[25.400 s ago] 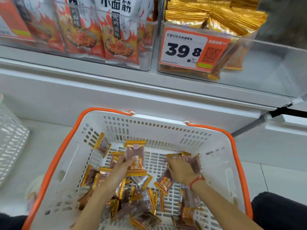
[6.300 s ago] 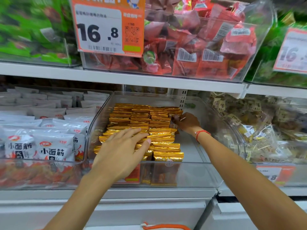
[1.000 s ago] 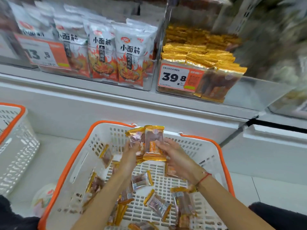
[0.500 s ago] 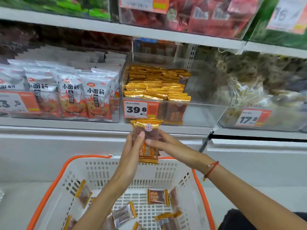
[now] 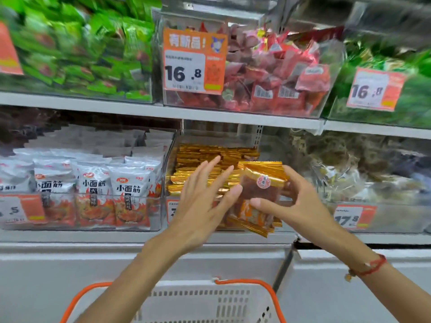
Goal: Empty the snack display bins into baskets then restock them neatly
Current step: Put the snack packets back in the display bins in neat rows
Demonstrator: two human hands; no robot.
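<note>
My right hand [image 5: 295, 202] grips a small stack of gold-edged snack packets [image 5: 261, 194], held upright in front of the clear display bin [image 5: 270, 145] on the lower shelf. Inside that bin lie neat rows of the same gold packets [image 5: 205, 157]. My left hand [image 5: 205, 197] is spread with straight fingers just left of the held stack, its fingertips beside the packets. The white basket with orange rim [image 5: 210, 299] sits below, at the bottom edge of the view; its contents are hidden.
Left of the bin stands a bin of white and red noodle-snack bags [image 5: 100, 192]. To the right is a bin of pale wrapped snacks [image 5: 349, 173] priced 17.8. The upper shelf holds green packets [image 5: 77, 47], red packets [image 5: 275, 73] and more green ones [image 5: 396, 66].
Both hands rose from over the basket to the lower shelf bin, carrying the stack of gold packets. My left hand has let go and spread out beside the stack.
</note>
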